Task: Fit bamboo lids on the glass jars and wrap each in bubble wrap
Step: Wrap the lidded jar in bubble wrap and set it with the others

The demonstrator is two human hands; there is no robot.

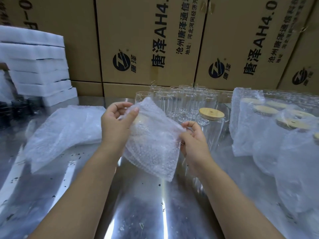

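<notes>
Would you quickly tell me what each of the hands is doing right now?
Left hand: closed on the upper end of the bubble wrap bundle.
Right hand: pinching the bundle's right edge.

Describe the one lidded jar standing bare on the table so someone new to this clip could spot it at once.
Start at the wall of cardboard boxes at the back; a cluster of open glass jars stands on the metal table before them. At the cluster's front right edge, just beyond the right hand, stands the lidded jar. It alone there carries a round bamboo lid with a small hole, and no bubble wrap covers it.
</notes>
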